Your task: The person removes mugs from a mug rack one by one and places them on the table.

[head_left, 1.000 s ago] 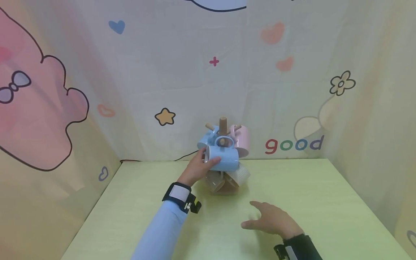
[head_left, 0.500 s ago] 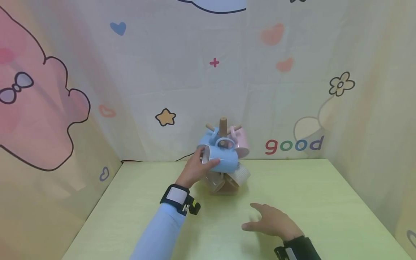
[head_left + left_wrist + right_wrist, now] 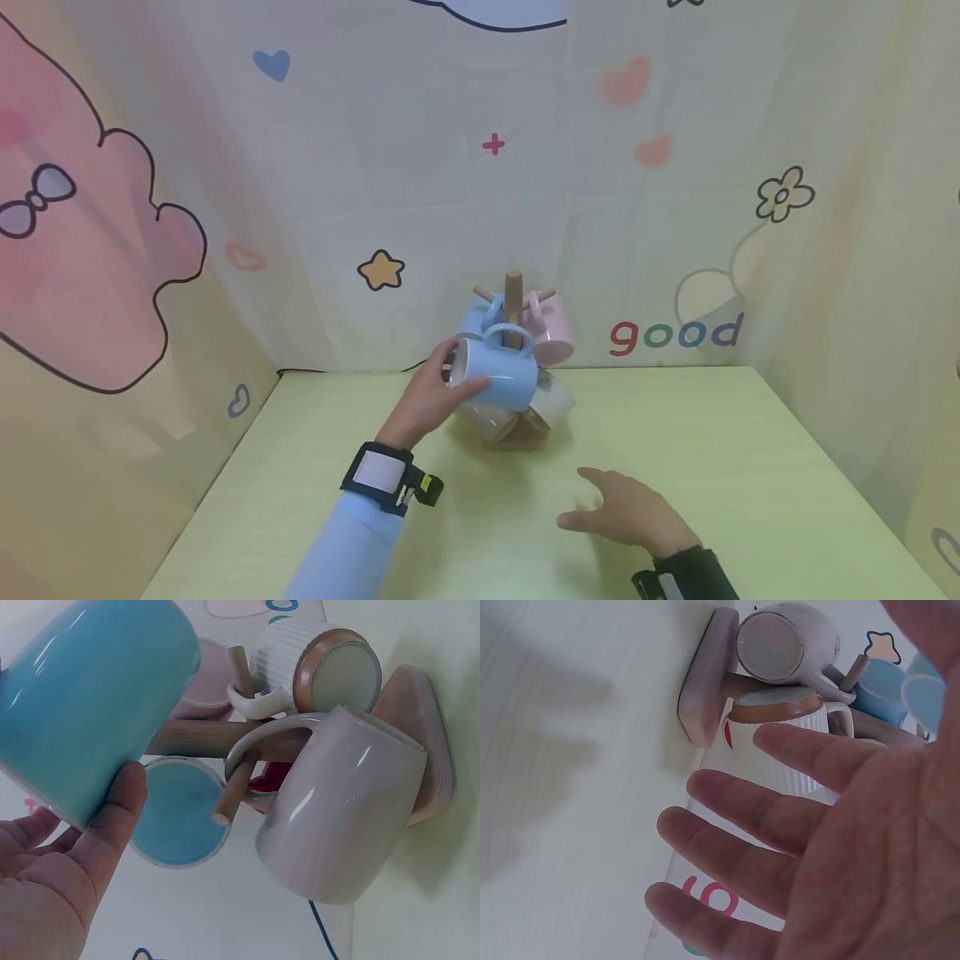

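On the left, the left hand (image 3: 429, 398) is gripping the glossy light-blue ceramic mug (image 3: 498, 375) near its open mouth, thumb lying along the outer wall, and it's drawing that mug leftward and slightly down from where it was a second ago! The mug is now hanging tilted in front of the pale wooden mug tree (image 3: 513, 287), handle uppermost; it seems to be coming off, though the head view isn't settling whether a peg is still inside the handle. Behind, a second light-blue mug (image 3: 475, 317) and a glossy pink mug (image 3: 553, 332) are staying put. Farther right, the right hand (image 3: 633, 510) is hovering over the table, fingers spread, holding nothing, apparently leaving this lift to the left.
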Tool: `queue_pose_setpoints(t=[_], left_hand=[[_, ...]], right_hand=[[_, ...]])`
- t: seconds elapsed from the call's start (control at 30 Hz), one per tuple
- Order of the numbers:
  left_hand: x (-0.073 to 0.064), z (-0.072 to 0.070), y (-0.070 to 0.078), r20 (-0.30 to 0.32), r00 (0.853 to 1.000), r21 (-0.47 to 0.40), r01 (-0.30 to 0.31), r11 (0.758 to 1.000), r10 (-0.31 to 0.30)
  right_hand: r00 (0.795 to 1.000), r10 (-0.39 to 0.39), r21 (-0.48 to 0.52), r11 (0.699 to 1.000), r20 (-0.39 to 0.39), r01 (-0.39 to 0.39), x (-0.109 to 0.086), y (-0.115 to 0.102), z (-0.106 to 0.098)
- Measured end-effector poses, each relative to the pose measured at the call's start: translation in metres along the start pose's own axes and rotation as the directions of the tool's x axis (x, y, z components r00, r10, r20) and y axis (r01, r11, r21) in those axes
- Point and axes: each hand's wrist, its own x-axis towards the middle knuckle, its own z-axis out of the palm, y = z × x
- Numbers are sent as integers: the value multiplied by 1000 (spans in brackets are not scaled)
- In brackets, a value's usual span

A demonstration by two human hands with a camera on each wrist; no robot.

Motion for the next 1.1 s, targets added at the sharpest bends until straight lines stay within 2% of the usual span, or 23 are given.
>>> queue_pose_setpoints(t=[0.2, 0.27, 0.4, 0.6, 0.77, 0.83, 0.93, 1.1], left_hand=[[-17, -7, 2, 33, 998, 94, -60, 994, 57], [-23, -8, 1, 59, 994, 115, -99, 988, 92], [-31, -7, 1, 132, 983, 148, -144, 978, 124], [-40, 0, 2, 233, 963, 275, -197, 941, 134], [-45, 7, 4, 297, 945, 341, -239, 909, 137], [-47, 10, 4, 324, 935, 364, -265, 893, 145], [-48, 16, 4, 363, 920, 422, -304, 854, 148], [-49, 30, 3, 409, 898, 526, -375, 763, 160]], right_hand=[[1000, -4, -10, 1000, -15, 4, -2, -2, -2], [1000, -5, -11, 1000, -23, 5, -3, -2, -2], [999, -18, -14, 1000, -45, 17, -3, -3, -2], [997, -32, 11, 999, -74, 33, -6, -5, -3], [994, -54, 29, 998, -97, 57, -8, -10, -6], [992, -60, 37, 997, -109, 65, -10, -13, -7], [990, -67, 44, 996, -125, 73, -10, -17, -7], [987, -92, 34, 995, -135, 97, -11, -22, -5]])
